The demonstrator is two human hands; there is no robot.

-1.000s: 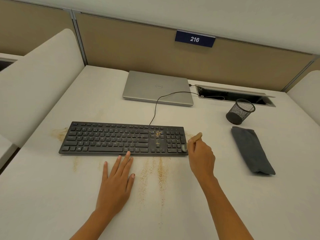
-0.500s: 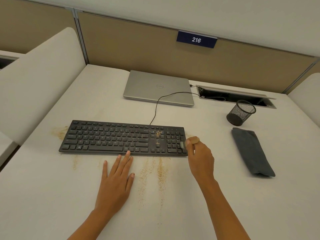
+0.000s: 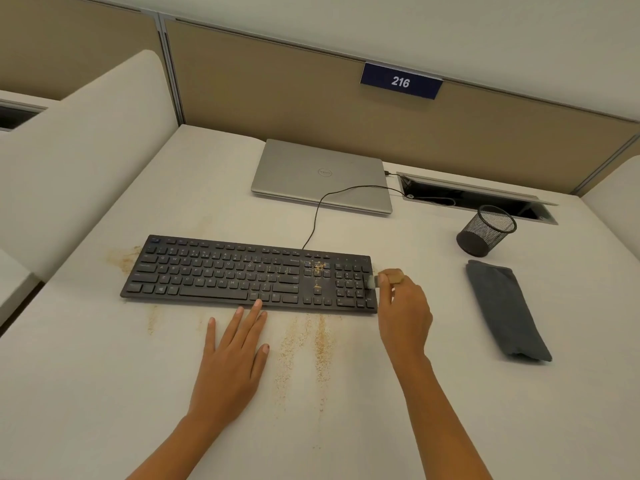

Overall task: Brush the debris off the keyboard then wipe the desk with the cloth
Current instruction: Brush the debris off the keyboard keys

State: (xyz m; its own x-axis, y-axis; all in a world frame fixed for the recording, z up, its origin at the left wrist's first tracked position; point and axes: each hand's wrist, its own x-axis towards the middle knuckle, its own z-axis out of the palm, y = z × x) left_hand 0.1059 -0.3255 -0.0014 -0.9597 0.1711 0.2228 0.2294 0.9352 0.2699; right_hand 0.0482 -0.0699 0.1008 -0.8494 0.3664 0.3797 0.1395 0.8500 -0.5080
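Keyboard (image 3: 221, 271) with debris (image 3: 317, 268); brush (image 3: 372, 282) in the right hand's (image 3: 403, 313) pinch at its end; left hand (image 3: 230, 362) flat; mesh cup (image 3: 485, 232) near cloth (image 3: 505, 310).

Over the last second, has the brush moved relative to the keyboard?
Yes. The brush, pinched by the right hand, has slid along the keyboard's right edge, from near its front corner toward mid-edge, away from the person.

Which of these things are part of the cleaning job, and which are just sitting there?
For the job: keyboard, brush, debris, cloth, desk.
Lying about: laptop, mesh cup, 216 sign.
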